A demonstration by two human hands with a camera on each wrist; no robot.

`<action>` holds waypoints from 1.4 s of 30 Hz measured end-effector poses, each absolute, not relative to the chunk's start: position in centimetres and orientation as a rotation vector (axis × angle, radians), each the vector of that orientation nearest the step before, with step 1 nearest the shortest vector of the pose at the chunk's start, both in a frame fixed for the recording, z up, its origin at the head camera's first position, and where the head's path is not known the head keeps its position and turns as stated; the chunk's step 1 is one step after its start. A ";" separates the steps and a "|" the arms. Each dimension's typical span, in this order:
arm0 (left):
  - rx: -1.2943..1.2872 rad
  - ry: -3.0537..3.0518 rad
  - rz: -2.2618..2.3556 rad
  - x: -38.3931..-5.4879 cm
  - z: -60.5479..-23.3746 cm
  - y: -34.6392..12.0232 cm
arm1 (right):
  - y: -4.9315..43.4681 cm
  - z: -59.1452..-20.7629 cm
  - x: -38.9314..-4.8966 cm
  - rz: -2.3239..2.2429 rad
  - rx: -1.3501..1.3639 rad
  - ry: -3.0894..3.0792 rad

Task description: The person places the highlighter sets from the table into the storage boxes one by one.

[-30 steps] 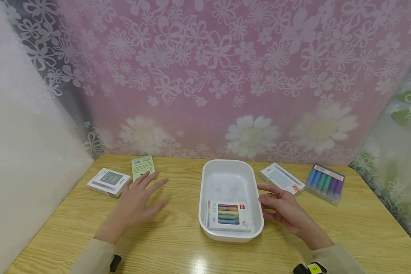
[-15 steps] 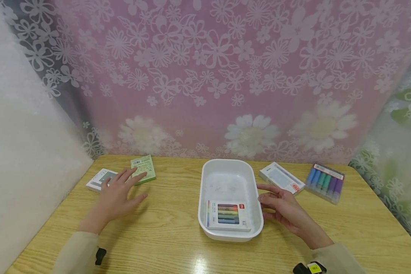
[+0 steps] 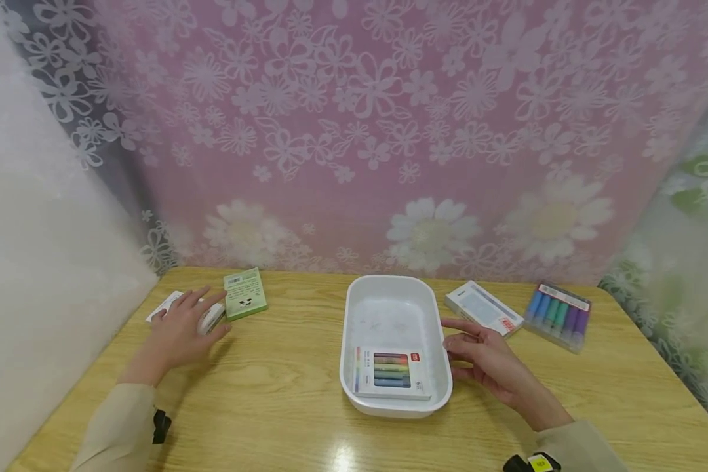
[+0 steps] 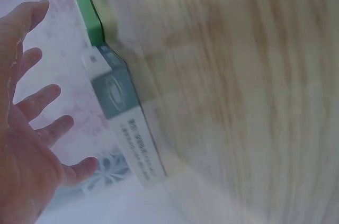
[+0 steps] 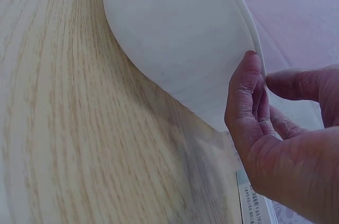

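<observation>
My left hand (image 3: pixel 179 331) is spread above a white box with a grey-green panel (image 3: pixel 212 318), hiding much of it in the head view. In the left wrist view this box (image 4: pixel 124 113) stands apart from the spread fingers. Just beyond it lies a green box (image 3: pixel 246 294). On the other side, my right hand (image 3: pixel 492 364) touches the outer right side of a white plastic tray (image 3: pixel 392 295) with loosely bent fingers. The right wrist view shows fingertips (image 5: pixel 249 62) against the tray wall near its rim. Inside the tray's near end lies a white box with a window showing coloured sticks (image 3: pixel 392 373).
To the right of the tray lie a white box with a pale blue panel (image 3: pixel 484 308) and a clear case of blue, green and purple markers (image 3: pixel 558 316). A pink flowered curtain (image 3: pixel 342 131) hangs behind the wooden table (image 3: pixel 259 393).
My left hand has moved left and lower, away from the green box, and is now over the white box with the grey-green panel. My right hand and the tray stay in place.
</observation>
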State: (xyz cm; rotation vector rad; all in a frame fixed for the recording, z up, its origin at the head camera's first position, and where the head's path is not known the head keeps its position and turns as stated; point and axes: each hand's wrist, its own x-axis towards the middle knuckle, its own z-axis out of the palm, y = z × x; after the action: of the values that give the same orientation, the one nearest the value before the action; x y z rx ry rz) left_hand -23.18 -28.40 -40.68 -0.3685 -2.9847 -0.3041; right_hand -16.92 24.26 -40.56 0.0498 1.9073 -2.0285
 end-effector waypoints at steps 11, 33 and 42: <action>-0.251 -3.121 -0.376 -24.7 -41.2 -31.3 | 24.1 -40.4 -16.9 -2.034 0.044 1.905; -0.103 -3.296 -0.270 -24.2 -40.0 -31.0 | 24.2 -40.3 -16.9 -2.039 0.007 1.896; -0.046 -3.347 -0.406 -23.1 -39.6 -30.5 | 24.3 -40.5 -16.8 -2.044 0.026 1.877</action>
State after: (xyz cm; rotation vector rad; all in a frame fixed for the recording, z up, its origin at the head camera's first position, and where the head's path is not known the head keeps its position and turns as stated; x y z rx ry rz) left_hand -23.13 -30.47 -39.55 -0.0460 -3.3467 -0.4060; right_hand -16.82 24.27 -40.52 0.0263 1.8773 -2.0438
